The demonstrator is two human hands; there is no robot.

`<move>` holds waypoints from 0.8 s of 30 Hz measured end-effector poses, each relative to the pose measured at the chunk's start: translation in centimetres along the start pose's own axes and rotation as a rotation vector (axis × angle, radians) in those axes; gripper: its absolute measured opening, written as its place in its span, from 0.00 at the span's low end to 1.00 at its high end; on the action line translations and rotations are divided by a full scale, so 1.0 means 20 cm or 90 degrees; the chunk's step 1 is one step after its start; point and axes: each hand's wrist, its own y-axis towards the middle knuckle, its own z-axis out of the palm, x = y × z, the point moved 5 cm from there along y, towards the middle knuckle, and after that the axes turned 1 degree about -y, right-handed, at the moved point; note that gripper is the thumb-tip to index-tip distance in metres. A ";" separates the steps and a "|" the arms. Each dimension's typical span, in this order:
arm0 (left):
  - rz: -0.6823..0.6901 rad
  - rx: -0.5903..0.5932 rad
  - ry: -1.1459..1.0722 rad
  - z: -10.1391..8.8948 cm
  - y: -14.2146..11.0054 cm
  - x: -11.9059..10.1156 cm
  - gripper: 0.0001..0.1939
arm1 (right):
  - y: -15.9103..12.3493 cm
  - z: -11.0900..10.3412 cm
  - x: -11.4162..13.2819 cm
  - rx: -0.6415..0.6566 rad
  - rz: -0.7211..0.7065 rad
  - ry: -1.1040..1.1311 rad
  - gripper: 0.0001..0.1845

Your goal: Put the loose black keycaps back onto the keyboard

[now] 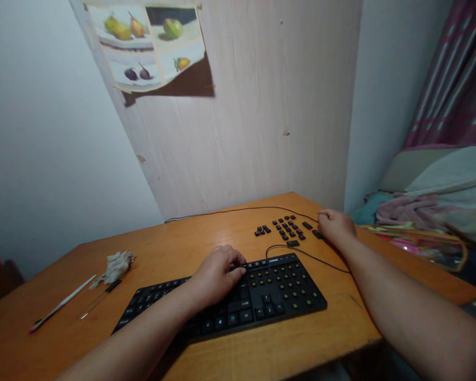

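A black keyboard (275, 296) lies at an angle on the wooden table. Its right-hand blocks show bare key stems where keycaps are off; the arrow keys and main keys are in place. My left hand (220, 272) is over the upper right of the main keys, thumb and bent fingers closed at the back edge. Further back to the right, my right hand (335, 226) is closed low over the table, beside loose black keycaps (287, 227). A long keycap (316, 234) lies just by its fingers. Whatever the right fingers may hold is hidden.
The keyboard's cable (313, 257) loops behind it and under my right forearm. On the left lie a thin brush (63, 304), a crumpled whitish cloth (117, 267) and a slim tool (99, 301). A bag of items (420, 246) and bedding (452, 182) are at the right.
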 end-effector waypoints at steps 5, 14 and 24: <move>0.012 -0.005 0.066 0.04 -0.01 -0.05 0.08 | 0.01 0.01 -0.01 -0.001 -0.006 0.003 0.20; -0.022 -0.020 0.141 0.08 -0.01 -0.08 0.09 | 0.00 0.00 0.00 -0.005 0.000 0.007 0.20; -0.039 -0.006 0.197 0.06 -0.01 -0.13 0.09 | -0.01 -0.01 0.02 -0.011 -0.026 0.019 0.20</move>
